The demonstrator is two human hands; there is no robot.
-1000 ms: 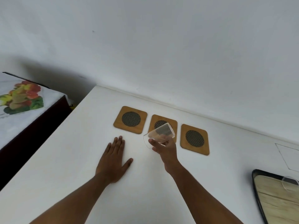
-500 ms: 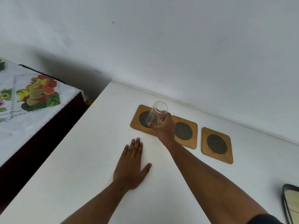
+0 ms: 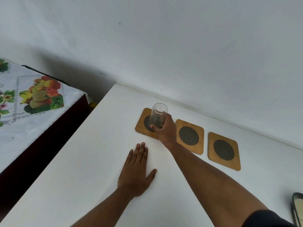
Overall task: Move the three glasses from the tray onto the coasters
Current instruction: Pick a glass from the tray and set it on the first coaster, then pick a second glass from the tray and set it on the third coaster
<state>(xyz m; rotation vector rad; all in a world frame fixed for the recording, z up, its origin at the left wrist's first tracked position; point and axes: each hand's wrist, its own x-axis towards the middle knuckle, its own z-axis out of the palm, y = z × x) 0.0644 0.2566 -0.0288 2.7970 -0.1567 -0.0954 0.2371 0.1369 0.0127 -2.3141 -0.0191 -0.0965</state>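
Observation:
Three wooden coasters with dark mesh centres lie in a row near the wall on the white table. My right hand (image 3: 165,129) grips a clear glass (image 3: 158,115), held upright on or just above the left coaster (image 3: 141,126); whether its base touches I cannot tell. The middle coaster (image 3: 189,136) and the right coaster (image 3: 223,150) carry nothing. My left hand (image 3: 136,172) rests flat on the table in front of the coasters, fingers spread, holding nothing. Only a sliver of the dark-rimmed tray (image 3: 297,208) shows at the right edge; no other glasses are in view.
A white wall runs right behind the coasters. To the left, across a gap, stands a dark table covered by a cloth with a fruit print (image 3: 37,99). The white table (image 3: 85,169) has its left edge running diagonally.
My right hand has carried the glass left from over the middle coaster to the left coaster and turned it upright. The view has shifted left, so the tray is nearly out of frame.

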